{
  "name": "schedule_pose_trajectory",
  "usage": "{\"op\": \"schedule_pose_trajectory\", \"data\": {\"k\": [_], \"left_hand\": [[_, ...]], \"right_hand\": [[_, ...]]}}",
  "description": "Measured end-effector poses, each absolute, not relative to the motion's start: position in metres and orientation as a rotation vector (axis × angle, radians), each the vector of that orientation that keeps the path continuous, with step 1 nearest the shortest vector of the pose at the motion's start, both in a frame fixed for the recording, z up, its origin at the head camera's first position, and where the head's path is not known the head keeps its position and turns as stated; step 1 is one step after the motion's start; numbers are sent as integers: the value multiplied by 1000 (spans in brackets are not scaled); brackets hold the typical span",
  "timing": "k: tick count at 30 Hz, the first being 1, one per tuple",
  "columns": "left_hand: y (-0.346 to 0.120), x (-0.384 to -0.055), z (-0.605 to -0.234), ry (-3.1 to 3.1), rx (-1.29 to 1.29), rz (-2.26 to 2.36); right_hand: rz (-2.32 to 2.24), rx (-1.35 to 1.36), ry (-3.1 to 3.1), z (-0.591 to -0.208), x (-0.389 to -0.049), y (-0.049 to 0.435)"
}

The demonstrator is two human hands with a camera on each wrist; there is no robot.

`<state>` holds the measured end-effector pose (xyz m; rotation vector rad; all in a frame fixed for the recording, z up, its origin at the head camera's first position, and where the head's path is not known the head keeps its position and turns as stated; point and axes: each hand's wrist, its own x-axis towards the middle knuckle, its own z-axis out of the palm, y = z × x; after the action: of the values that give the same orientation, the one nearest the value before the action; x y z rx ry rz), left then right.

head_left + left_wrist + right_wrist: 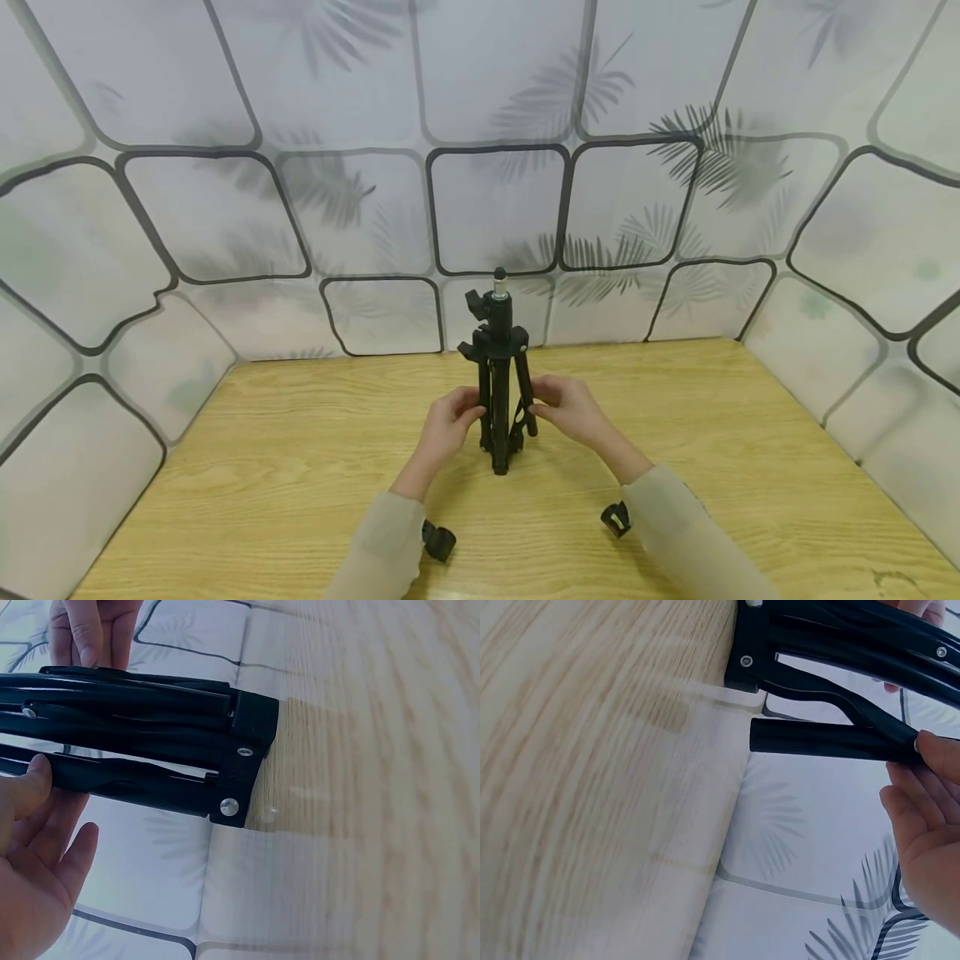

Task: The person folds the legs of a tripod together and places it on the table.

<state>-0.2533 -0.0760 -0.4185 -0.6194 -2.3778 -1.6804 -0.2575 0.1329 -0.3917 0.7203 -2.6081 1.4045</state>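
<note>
A black tripod stand (500,375) with a silver tip stands upright between my two hands, its legs mostly folded together. My left hand (447,423) pinches the left leg (142,780) between thumb and fingers. On the other side, my right hand (572,408) pinches the right leg (817,739), whose lower end is swung a little outward, with a bent brace (817,694) joining it to the bottom bracket (255,720). Whether the bracket touches the table cannot be told.
The wood-grain table (300,467) lies under the stand. Behind and at both sides hangs patterned white cloth (495,208). Small black pieces (439,543) show beside the left sleeve, and another black piece (617,519) beside the right sleeve.
</note>
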Motion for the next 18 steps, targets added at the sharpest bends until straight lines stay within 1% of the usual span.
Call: {"op": "schedule_pose_trajectory", "data": {"k": [5, 12, 18], "left_hand": [[-78, -253, -419, -2364, -627, -1671], [-87, -249, -418, -2330, -520, -1674], [-93, -244, -416, -2312, -547, -1710]], "right_hand": [[1398, 717, -2621, -391, -257, 131], [1364, 676, -2641, -391, -257, 131], [1353, 660, -2639, -390, -254, 130]]}}
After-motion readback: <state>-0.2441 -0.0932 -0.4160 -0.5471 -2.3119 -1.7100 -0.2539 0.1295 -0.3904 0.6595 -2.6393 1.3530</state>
